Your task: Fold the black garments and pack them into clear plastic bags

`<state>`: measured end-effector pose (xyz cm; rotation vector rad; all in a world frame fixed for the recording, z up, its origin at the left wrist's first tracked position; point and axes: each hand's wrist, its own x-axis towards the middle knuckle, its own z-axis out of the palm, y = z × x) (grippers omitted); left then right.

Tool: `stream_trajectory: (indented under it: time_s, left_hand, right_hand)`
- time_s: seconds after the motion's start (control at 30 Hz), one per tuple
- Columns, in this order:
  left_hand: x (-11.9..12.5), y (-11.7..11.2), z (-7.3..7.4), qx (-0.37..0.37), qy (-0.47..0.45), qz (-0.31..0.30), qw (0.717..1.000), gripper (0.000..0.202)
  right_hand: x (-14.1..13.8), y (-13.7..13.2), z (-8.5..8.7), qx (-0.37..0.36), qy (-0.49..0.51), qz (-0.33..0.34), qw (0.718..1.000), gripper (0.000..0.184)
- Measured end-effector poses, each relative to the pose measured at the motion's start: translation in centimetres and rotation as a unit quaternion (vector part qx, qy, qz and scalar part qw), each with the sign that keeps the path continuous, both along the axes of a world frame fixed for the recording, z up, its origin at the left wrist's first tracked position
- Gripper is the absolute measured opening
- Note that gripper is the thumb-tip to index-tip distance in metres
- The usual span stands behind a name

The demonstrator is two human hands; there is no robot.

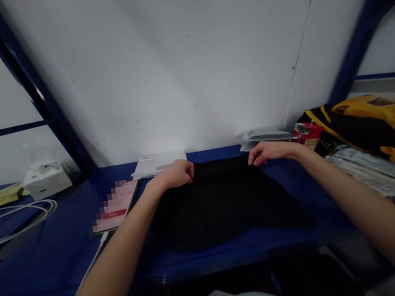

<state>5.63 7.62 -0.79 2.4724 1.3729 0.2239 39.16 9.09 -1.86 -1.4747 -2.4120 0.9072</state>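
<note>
Lightly curled, the fingers of the left hand [174, 174] closed narrowly on one far corner of a soft black cloth [220, 204], while the right hand [271, 152] pinched the other. The cloth lay spread on a blue padded tabletop [68, 256], between a pink booklet [115, 207] and a grey flat packet [264, 137].

Matt black cloth [224, 203], smooth blue tabletop [52, 268], glossy silver plastic packets [366, 172]
</note>
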Motion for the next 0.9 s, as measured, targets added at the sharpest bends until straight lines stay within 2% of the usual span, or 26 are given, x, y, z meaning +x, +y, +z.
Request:
stream_trajectory:
  time_s: [0.13, 0.3, 0.5, 0.67, 0.77, 0.9]
  left_hand:
    - [0.1, -0.3, -0.4, -0.003, 0.028, -0.007, 1.0, 0.008]
    - [-0.1, -0.1, -0.4, 0.015, 0.003, -0.029, 0.999, 0.03]
    - [-0.2, 0.1, -0.4, 0.032, -0.018, -0.035, 0.999, 0.018]
    - [0.5, -0.5, -0.5, -0.002, 0.019, -0.022, 1.0, 0.011]
    - [0.4, -0.9, 0.1, 0.002, 0.02, -0.02, 1.0, 0.012]
    - [-0.2, -2.3, 2.1, 0.008, 0.006, -0.024, 1.0, 0.013]
  right_hand:
    - [-0.6, -0.2, -0.2, -0.005, -0.037, 0.019, 0.999, 0.019]
    - [-0.8, -0.5, 0.2, 0.053, -0.034, 0.005, 0.998, 0.022]
    - [-1.1, -0.7, 0.5, 0.096, -0.06, 0.023, 0.993, 0.015]
    - [-1.9, -0.5, -0.6, 0.08, -0.118, 0.008, 0.99, 0.009]
    - [-2.1, -0.8, -0.6, 0.087, -0.133, 0.003, 0.987, 0.008]
    - [-2.4, -2.4, 1.4, 0.114, -0.102, 0.011, 0.988, 0.009]
